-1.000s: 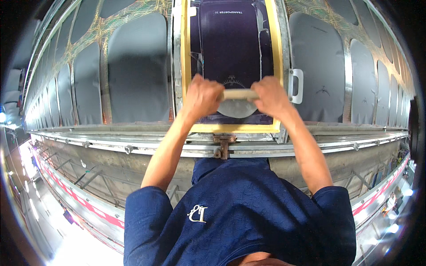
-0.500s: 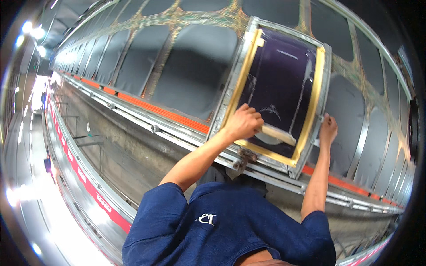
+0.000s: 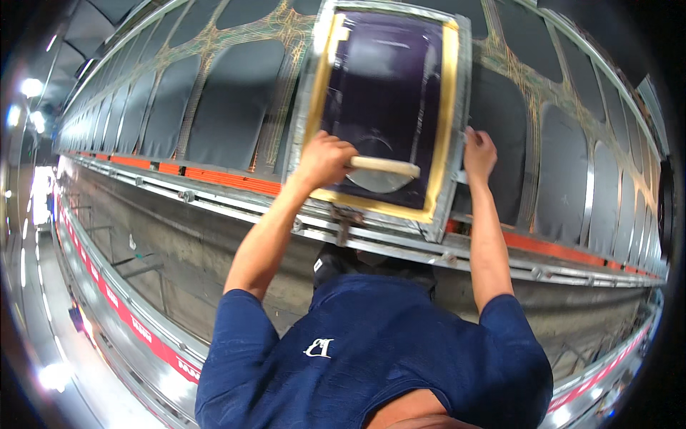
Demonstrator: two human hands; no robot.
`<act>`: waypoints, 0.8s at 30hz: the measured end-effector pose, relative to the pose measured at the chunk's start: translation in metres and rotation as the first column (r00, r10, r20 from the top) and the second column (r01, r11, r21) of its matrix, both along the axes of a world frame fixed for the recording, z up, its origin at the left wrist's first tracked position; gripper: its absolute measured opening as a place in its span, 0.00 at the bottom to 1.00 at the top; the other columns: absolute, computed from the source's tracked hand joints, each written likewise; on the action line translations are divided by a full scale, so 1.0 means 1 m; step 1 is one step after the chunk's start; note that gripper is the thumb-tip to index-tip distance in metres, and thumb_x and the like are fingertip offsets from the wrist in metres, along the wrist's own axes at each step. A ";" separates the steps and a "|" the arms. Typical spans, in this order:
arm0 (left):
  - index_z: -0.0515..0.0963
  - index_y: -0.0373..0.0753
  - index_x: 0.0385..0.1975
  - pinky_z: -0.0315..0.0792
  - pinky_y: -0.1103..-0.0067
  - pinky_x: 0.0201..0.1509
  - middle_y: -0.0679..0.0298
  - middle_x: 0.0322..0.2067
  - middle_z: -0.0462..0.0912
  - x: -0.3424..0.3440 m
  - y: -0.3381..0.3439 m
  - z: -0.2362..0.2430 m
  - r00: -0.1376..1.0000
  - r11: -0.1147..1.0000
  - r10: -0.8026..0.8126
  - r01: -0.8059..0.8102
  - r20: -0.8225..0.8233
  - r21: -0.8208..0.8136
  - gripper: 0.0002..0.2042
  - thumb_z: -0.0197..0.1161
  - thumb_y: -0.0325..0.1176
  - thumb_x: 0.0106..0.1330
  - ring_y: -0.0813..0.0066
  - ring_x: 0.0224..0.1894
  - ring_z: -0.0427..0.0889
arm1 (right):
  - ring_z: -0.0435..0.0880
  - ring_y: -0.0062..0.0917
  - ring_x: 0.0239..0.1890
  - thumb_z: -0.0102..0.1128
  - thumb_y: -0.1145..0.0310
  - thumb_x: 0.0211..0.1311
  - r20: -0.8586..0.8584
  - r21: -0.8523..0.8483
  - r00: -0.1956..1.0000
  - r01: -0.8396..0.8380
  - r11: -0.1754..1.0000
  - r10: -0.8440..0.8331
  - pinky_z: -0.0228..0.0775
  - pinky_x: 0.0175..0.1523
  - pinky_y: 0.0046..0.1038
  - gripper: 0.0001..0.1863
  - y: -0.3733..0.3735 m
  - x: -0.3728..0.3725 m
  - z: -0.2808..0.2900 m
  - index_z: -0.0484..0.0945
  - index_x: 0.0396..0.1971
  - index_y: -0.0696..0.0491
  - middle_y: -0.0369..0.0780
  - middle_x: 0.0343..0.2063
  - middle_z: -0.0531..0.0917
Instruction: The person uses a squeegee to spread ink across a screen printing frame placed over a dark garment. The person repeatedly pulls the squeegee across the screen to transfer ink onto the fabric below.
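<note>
A screen-printing frame (image 3: 461, 93) with a grey metal border, yellow tape along its inner edges and a dark purple mesh (image 3: 382, 86) lies over a long table. Near its front end, my left hand (image 3: 329, 161) is closed around the left end of a squeegee (image 3: 386, 167) with a pale wooden handle. The squeegee lies across the mesh, its blade hidden beneath. A greyish rounded patch (image 3: 375, 182) shows just in front of it. At the frame's right side, my right hand (image 3: 481, 156) has its fingers curled against the outer edge; the fingertips are partly hidden.
Dark panels (image 3: 232, 100) lie in rows on the table, with colourful streaks between them. An orange strip (image 3: 221, 179) and a metal rail (image 3: 236, 209) run along the near edge. A metal clamp (image 3: 344, 218) joins frame and rail. Another long rail with a red band (image 3: 143, 325) stands behind me.
The view has turned, so the frame and both hands appear further left and higher. My left hand remains on the squeegee and my right hand at the frame's edge.
</note>
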State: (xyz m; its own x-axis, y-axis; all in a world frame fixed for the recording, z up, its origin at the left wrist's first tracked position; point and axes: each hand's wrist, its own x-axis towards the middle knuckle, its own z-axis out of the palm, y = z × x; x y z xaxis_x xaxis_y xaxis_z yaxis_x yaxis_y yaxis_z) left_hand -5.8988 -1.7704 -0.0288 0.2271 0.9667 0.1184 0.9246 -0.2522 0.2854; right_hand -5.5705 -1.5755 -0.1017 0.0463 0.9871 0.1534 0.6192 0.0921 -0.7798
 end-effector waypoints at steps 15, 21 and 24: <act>0.81 0.45 0.42 0.68 0.70 0.43 0.70 0.42 0.85 -0.075 -0.069 -0.026 0.997 0.993 -0.072 0.073 -0.009 0.095 0.18 0.70 0.27 0.47 0.71 0.36 0.79 | 0.85 0.48 0.36 0.60 0.54 0.68 0.148 -0.083 0.987 0.068 0.994 -0.055 0.74 0.42 0.39 0.18 -0.026 -0.092 -0.011 0.81 0.35 0.57 0.48 0.28 0.85; 0.80 0.46 0.38 0.68 0.69 0.46 0.71 0.41 0.85 -0.134 0.083 -0.039 0.998 0.969 -0.049 0.058 -0.042 0.241 0.16 0.73 0.30 0.47 0.66 0.37 0.80 | 0.85 0.47 0.45 0.59 0.53 0.68 0.457 -0.383 0.872 0.018 0.924 0.172 0.75 0.48 0.42 0.18 -0.008 -0.097 0.034 0.84 0.39 0.54 0.48 0.38 0.87; 0.82 0.47 0.43 0.69 0.68 0.48 0.70 0.43 0.86 -0.162 0.173 -0.047 0.997 0.986 -0.056 0.064 -0.057 0.152 0.20 0.76 0.32 0.48 0.64 0.40 0.81 | 0.85 0.42 0.50 0.62 0.51 0.66 0.386 -0.307 0.888 -0.133 0.942 0.251 0.75 0.53 0.39 0.19 0.038 -0.112 0.050 0.84 0.45 0.51 0.47 0.45 0.86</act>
State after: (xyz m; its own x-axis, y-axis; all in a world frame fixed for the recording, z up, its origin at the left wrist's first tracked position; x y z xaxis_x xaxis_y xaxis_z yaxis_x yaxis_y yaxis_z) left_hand -6.0612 -1.5970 -0.0761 0.2941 0.9223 0.2507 0.9192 -0.3448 0.1902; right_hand -5.6820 -1.5378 -0.0519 -0.1574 0.9757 -0.1522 0.8812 0.0692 -0.4676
